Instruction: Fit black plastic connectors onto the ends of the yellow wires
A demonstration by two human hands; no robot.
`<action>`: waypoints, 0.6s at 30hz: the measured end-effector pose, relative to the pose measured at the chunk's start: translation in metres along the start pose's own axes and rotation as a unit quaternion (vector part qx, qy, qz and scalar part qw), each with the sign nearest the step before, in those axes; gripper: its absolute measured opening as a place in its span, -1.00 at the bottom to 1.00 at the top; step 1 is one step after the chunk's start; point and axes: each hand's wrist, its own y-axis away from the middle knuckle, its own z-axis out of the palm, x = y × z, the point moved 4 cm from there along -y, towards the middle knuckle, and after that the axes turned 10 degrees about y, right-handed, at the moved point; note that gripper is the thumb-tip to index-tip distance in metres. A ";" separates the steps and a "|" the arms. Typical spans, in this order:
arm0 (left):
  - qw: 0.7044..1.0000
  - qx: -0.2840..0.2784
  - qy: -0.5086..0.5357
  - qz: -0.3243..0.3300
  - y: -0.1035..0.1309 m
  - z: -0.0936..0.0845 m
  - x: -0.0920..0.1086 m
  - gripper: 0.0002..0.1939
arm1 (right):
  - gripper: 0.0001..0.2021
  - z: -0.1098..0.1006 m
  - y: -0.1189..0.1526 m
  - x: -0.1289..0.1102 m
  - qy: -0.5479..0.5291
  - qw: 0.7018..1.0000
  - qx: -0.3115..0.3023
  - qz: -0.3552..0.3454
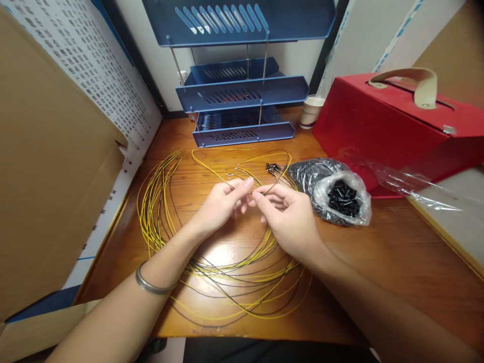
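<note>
My left hand (226, 200) and my right hand (284, 212) meet over the middle of the table, thumbs and index fingers pinched. Between them runs a thin wire (212, 170), yellow on the left side and dark near the right fingers. Below and around the hands lies a loose coil of yellow and black wires (161, 212), spread in a wide loop. Just beyond my right hand sit several small black connectors (273, 169) on wire ends. Some bare-looking wire tips (231, 174) lie behind my left hand. The exact spot gripped is partly hidden by the fingertips.
A clear plastic bag (361, 218) of small black pieces (343, 197) lies open at the right. Behind it stand a red box (378, 131) with a strap handle and a paper cup (310, 112). A blue tiered tray (242, 98) rises at the back; cardboard (49, 166) lines the left.
</note>
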 end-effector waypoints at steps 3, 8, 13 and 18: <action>1.000 -0.023 0.014 0.003 0.001 0.002 -0.002 -0.52 | -0.87 0.000 0.000 -0.001 -0.003 1.000 -0.006 -0.009; 0.988 0.108 0.103 0.026 -0.003 -0.012 0.002 -0.55 | -0.87 -0.001 0.001 0.002 0.029 1.000 0.006 0.006; 0.973 0.171 0.151 0.043 -0.004 -0.020 0.006 -0.58 | -0.86 -0.001 0.002 0.002 0.038 0.999 0.010 0.000; 0.994 0.067 0.086 0.001 -0.004 -0.011 0.001 -0.52 | -0.89 -0.001 0.002 -0.001 0.035 0.999 0.013 -0.016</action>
